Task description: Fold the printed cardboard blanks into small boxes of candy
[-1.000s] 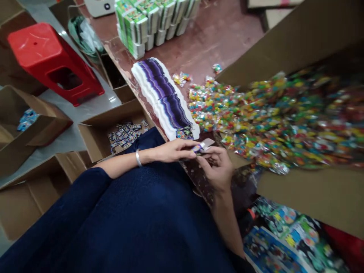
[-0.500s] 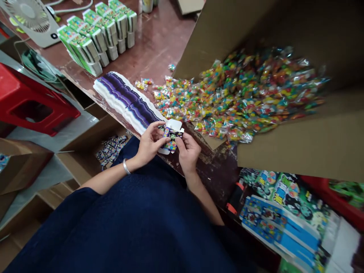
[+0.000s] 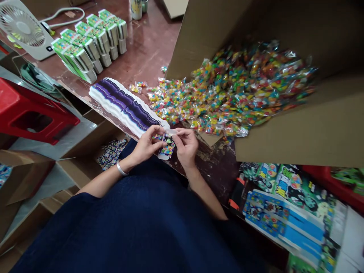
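A small printed candy box [image 3: 167,147], dark with green and coloured pictures, is held between my hands at the table's near edge. My left hand [image 3: 148,143] grips its left side, thumb across the printed face. My right hand [image 3: 186,147] pinches the white flap at its top end with thumb and fingers. Just behind my left hand lies a long row of overlapping flat purple and white cartons [image 3: 123,104]. Beyond my hands, small clear bags of colourful candy [image 3: 210,98] spill from a large cardboard box [image 3: 273,146] onto the table.
Banded stacks of green cartons [image 3: 89,41] and a white fan [image 3: 24,28] stand at the back left. Below the table edge, an open carton holds small packed boxes [image 3: 112,151]. A red stool [image 3: 34,113] is at left. Blue printed sheets [image 3: 284,223] lie at lower right.
My right hand has moved from the box's right side up to its top flap, which was standing open and is now pinched. The view has shifted slightly.
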{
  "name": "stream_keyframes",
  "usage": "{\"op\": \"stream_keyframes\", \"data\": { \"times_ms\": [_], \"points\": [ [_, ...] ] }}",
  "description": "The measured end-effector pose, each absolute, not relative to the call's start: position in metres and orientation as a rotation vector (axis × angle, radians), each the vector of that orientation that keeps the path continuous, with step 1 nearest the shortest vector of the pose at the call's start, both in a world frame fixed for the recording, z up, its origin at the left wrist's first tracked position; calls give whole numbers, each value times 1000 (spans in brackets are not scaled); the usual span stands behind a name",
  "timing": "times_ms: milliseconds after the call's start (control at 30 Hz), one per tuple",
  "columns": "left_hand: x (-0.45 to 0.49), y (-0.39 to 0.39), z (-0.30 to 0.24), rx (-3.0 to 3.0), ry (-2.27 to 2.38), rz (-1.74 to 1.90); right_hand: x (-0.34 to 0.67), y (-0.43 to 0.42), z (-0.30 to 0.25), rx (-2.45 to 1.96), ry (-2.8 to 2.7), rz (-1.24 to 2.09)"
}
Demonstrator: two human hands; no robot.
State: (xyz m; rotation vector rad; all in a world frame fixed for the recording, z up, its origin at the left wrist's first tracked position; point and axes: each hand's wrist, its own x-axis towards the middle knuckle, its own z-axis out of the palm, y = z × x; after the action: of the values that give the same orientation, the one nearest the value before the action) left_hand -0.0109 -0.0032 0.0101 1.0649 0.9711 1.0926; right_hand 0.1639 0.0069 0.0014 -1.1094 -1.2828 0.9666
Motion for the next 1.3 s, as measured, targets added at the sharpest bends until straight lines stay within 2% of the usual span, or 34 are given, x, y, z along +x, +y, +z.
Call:
{"op": "stream_keyframes", "data": {
  "times_ms": [200, 400, 567, 733, 1067, 1133, 1233, 1300],
  "points": [
    [-12, -5, 15, 1114, 991, 1102, 168, 16, 20, -996, -1337, 1156],
    [-13, -8, 17, 1238, 1037, 1128, 180, 30, 25, -1179, -1310, 1315],
    [-13, -9, 14, 1226, 1020, 1122, 184, 36, 22, -1246, -1336, 1321],
    [-16, -8, 15, 1231, 1025, 1061, 182, 27, 26, -1173, -1459, 1177],
    [-14, -7, 11, 1156, 1004, 991, 197, 11, 11, -1155, -1579, 1212],
    [-15, -6, 10, 1159, 1032, 971, 222, 25, 9, -1316, -1608, 1065],
    [-17, -3, 7, 1175, 1113, 977, 263, 52, 1, -1702, -1588, 485],
    [-16, -2, 4, 1102, 1115, 953, 280, 69, -8, -1842, -1717, 353]
  ]
}}
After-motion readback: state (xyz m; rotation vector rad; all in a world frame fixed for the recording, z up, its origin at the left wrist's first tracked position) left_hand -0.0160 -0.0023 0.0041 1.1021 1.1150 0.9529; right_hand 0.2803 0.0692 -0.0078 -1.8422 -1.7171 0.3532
